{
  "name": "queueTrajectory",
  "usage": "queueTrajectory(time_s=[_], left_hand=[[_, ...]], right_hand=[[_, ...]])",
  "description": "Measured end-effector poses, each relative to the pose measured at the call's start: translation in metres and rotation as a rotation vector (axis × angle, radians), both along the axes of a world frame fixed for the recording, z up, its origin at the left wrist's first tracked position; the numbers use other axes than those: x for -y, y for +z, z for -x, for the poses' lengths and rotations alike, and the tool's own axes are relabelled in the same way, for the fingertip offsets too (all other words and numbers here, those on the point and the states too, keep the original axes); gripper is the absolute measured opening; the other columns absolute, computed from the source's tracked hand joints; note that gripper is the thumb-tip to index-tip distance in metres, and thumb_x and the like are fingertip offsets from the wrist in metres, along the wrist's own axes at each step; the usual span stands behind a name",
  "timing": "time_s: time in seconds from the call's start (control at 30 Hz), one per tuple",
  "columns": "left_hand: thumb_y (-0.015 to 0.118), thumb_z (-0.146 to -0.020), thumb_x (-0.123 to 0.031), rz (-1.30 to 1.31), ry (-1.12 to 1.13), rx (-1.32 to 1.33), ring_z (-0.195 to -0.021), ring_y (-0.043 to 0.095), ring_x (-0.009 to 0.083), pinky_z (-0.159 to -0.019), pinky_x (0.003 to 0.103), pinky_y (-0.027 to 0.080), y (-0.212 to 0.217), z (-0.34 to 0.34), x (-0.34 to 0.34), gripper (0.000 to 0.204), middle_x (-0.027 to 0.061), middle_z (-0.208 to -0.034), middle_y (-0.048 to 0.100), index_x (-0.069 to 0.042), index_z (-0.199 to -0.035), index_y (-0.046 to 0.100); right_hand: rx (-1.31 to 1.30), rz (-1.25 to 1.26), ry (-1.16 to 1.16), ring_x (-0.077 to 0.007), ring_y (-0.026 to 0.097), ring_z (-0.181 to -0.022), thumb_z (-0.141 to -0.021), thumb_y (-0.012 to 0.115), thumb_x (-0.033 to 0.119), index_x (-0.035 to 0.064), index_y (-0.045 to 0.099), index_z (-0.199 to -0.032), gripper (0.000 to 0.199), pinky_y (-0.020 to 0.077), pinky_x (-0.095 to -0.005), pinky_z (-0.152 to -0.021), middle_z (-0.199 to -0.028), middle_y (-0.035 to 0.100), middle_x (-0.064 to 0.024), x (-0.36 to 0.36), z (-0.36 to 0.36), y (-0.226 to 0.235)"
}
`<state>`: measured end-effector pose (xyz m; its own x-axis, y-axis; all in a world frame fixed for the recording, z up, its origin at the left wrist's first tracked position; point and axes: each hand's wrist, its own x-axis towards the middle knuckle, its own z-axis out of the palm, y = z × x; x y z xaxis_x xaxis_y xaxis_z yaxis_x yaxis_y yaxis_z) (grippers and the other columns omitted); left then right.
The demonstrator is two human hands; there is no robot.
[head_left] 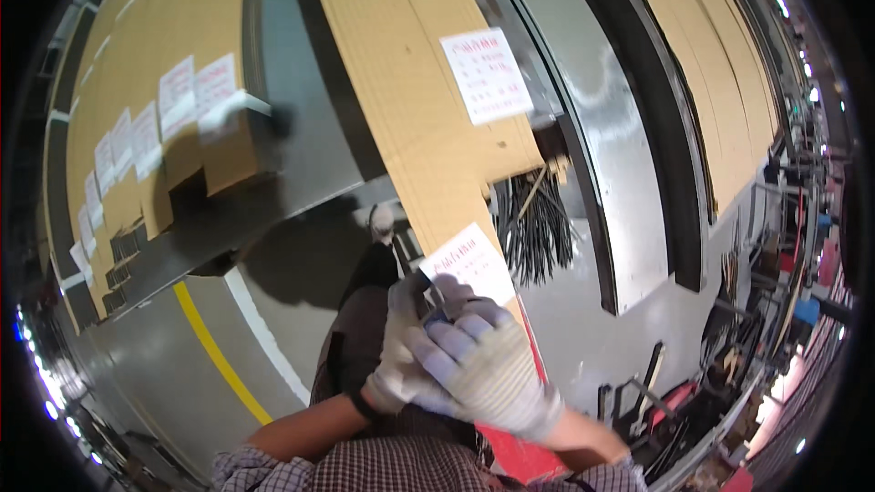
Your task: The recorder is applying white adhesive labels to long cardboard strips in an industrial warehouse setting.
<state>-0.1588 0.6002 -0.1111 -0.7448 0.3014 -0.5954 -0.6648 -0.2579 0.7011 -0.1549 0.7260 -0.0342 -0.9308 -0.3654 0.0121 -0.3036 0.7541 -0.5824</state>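
Both my hands wear pale work gloves and meet low in the middle of the view. My left hand (404, 351) is closed, its thumb and fingers pressed together by a small dark item that I cannot make out. Fingers curled, my right hand (492, 360) overlaps it from the right and hides most of what lies between them. Just beyond the fingertips is a white printed label (474, 260), over the near end of a long cardboard strip (437, 191). Whether a finger touches that label, I cannot tell. A second white label (486, 76) lies farther up the cardboard.
Stacked cardboard-wrapped panels (146, 27) with labels stand at left. Long grey metal profiles (620, 164) run along the right, beside more cardboard (729, 82). A bundle of black strips (538, 232) hangs near the middle. Yellow floor line (219, 351) at lower left; racks and tools (656, 392) at lower right.
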Motion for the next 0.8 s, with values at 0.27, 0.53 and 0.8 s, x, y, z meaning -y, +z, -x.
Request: queueTrajectory(time_s=[0.27, 0.53, 0.8], left_hand=[[0.082, -0.083, -0.013, -0.26, -0.278, 0.114, -0.135, 0.048, 0.0198, -0.111, 0.038, 0.04, -0.046, 0.009, -0.001, 0.08, 0.0092, -0.146, 0.05, -0.003, -0.149, 0.036], [0.064, -0.098, -0.039, -0.175, -0.158, 0.116, -0.13, 0.049, 0.0201, -0.108, 0.036, 0.042, -0.036, 0.081, 0.009, 0.078, 0.0116, -0.144, 0.048, -0.001, -0.153, 0.024], [0.067, -0.095, -0.033, -0.054, -0.269, 0.043, -0.127, 0.049, 0.0214, -0.104, 0.038, 0.045, -0.025, 0.044, -0.009, 0.07, 0.0128, -0.136, 0.051, -0.004, -0.149, 0.032]], right_hand=[[0.505, 0.394, -0.164, -0.0279, 0.069, -0.067, -0.09, 0.07, 0.019, 0.0142, 0.074, -0.104, 0.016, 0.0543, -0.0347, -0.061, -0.078, 0.071, -0.0078, -0.129, 0.033, -0.099], [-0.04, 0.269, -0.316, -0.032, 0.065, -0.065, -0.101, 0.058, 0.039, -0.0013, 0.07, -0.102, 0.042, 0.0526, -0.0427, -0.065, -0.076, 0.067, -0.0179, -0.087, 0.032, -0.096], [0.29, 0.095, -0.307, -0.0388, 0.064, -0.067, -0.095, 0.044, 0.071, -0.0089, 0.066, -0.092, 0.083, 0.0523, -0.0472, -0.068, -0.07, 0.061, -0.0244, -0.087, 0.043, -0.071]])
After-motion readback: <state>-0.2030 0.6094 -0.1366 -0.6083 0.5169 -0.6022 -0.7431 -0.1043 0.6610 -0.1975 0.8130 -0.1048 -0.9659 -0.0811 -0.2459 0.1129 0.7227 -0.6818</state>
